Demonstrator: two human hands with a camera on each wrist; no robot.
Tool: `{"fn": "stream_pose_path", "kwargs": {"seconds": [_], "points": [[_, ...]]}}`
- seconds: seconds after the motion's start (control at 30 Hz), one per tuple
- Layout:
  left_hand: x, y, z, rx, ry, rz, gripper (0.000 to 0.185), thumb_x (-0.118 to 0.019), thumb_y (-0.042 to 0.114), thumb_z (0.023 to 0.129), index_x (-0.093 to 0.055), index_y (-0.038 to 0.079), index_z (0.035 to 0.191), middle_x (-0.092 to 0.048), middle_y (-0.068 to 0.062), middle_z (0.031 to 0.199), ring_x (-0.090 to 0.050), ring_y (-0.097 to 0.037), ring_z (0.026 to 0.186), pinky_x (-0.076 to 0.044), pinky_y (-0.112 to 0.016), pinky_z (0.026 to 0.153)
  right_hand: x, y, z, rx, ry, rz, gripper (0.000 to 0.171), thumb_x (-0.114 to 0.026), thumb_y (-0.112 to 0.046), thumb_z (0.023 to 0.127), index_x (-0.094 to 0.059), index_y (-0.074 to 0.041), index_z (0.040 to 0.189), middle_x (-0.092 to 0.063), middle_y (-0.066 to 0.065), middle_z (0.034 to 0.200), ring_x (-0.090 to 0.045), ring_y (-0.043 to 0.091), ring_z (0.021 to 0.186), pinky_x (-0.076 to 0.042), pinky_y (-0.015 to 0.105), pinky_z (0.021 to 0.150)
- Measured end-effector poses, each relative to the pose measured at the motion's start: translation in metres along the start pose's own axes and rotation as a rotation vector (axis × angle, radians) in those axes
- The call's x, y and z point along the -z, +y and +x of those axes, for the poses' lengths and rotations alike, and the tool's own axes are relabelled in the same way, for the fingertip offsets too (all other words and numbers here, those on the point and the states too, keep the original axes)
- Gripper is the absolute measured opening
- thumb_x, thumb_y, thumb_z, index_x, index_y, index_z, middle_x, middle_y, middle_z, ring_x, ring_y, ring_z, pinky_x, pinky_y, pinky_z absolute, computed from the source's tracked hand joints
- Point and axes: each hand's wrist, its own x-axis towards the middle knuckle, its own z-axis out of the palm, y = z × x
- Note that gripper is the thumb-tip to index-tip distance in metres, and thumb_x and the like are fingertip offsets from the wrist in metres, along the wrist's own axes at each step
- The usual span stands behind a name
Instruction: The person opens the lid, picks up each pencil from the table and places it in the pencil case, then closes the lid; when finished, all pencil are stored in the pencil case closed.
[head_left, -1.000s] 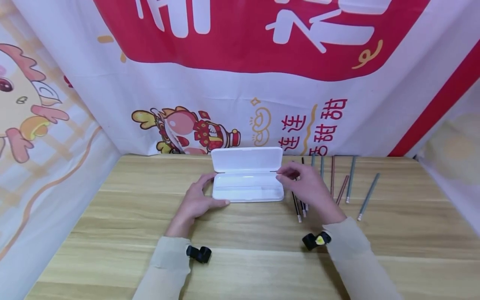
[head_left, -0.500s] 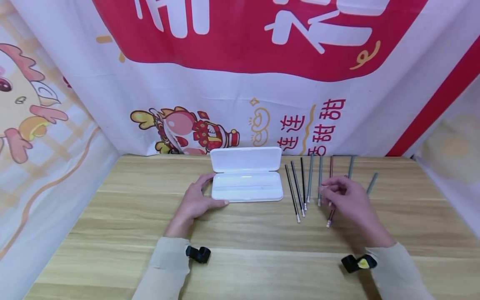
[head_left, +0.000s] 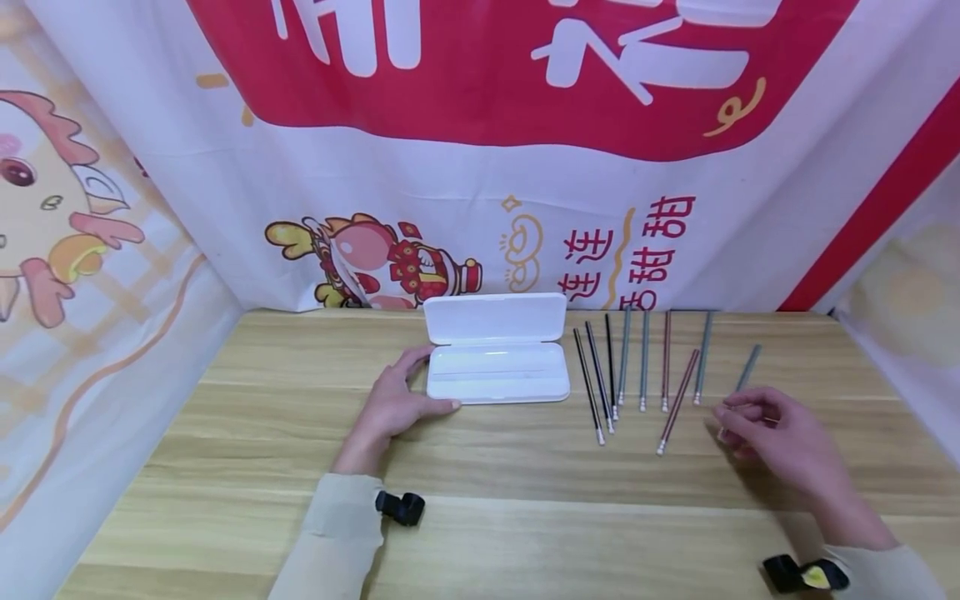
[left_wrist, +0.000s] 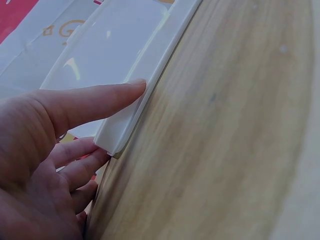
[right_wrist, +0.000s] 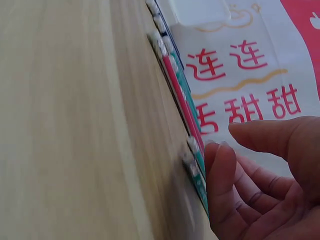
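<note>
An open white pencil case (head_left: 498, 387) lies on the wooden table with its lid (head_left: 495, 320) raised at the back. My left hand (head_left: 392, 402) grips the case's left end. In the left wrist view its thumb (left_wrist: 105, 100) lies along the front rim, with fingers at the corner. At the far right, my right hand (head_left: 780, 437) hovers over a green pencil (head_left: 747, 368), partly covering it. Thumb and forefinger stand slightly apart in the right wrist view, with the eraser end of the green pencil (right_wrist: 195, 172) just beyond them.
Several more pencils fan out right of the case: black ones (head_left: 591, 387), green ones (head_left: 643, 362) and two reddish ones (head_left: 678, 400), eraser ends toward me. A printed cloth (head_left: 450, 183) hangs along the table's back edge.
My right hand has moved from the case's right end, across the pencils, to the rightmost green pencil. The left hand has stayed at the case.
</note>
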Motion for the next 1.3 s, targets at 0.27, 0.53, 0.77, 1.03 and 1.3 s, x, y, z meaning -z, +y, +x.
{"fn": "stream_pose_path", "kwargs": {"seconds": [0.27, 0.53, 0.77, 1.03, 1.3], "points": [[-0.001, 0.000, 0.001, -0.002, 0.003, -0.007, 0.094, -0.098, 0.025, 0.077, -0.051, 0.032, 0.157, -0.043, -0.005, 0.173, -0.017, -0.040, 0.167, -0.011, -0.070, 0.133, 0.021, 0.024, 0.001, -0.079, -0.027, 0.085, 0.049, -0.071, -0.033, 0.106, -0.055, 0.005, 0.133, -0.073, -0.024, 0.087, -0.074, 0.003, 0.078, -0.066, 0.027, 0.069], [-0.003, -0.002, 0.000, -0.003, 0.007, -0.015, 0.095, -0.099, 0.025, 0.076, -0.051, 0.033, 0.158, -0.044, -0.005, 0.173, -0.017, -0.039, 0.168, -0.009, -0.069, 0.134, 0.030, 0.030, 0.003, -0.158, -0.048, 0.056, 0.057, -0.069, -0.044, 0.105, -0.054, 0.002, 0.134, -0.075, -0.014, 0.087, -0.070, 0.006, 0.077, -0.064, 0.029, 0.068], [-0.001, -0.001, 0.001, -0.004, 0.007, -0.010, 0.097, -0.099, 0.025, 0.076, -0.050, 0.033, 0.159, -0.042, -0.005, 0.173, -0.015, -0.040, 0.168, -0.009, -0.069, 0.134, 0.029, 0.030, 0.006, -0.175, -0.062, 0.048, 0.058, -0.072, -0.043, 0.103, -0.054, 0.003, 0.133, -0.075, -0.012, 0.084, -0.069, 0.007, 0.075, -0.064, 0.030, 0.065], [0.000, 0.001, 0.000, 0.004, 0.003, 0.003, 0.096, -0.099, 0.026, 0.076, -0.050, 0.032, 0.159, -0.042, -0.006, 0.173, -0.013, -0.040, 0.168, -0.008, -0.069, 0.134, 0.027, 0.028, 0.007, -0.165, -0.054, -0.011, 0.065, -0.070, -0.045, 0.104, -0.051, 0.007, 0.138, -0.073, -0.015, 0.087, -0.069, 0.008, 0.075, -0.064, 0.030, 0.066], [0.000, 0.002, -0.001, 0.005, 0.003, 0.008, 0.096, -0.098, 0.027, 0.076, -0.050, 0.032, 0.159, -0.042, -0.005, 0.173, -0.012, -0.041, 0.168, -0.007, -0.070, 0.134, 0.024, 0.022, 0.010, -0.194, -0.039, -0.103, 0.070, -0.071, -0.052, 0.102, -0.052, 0.005, 0.137, -0.072, -0.006, 0.090, -0.066, 0.010, 0.073, -0.062, 0.030, 0.064]]}}
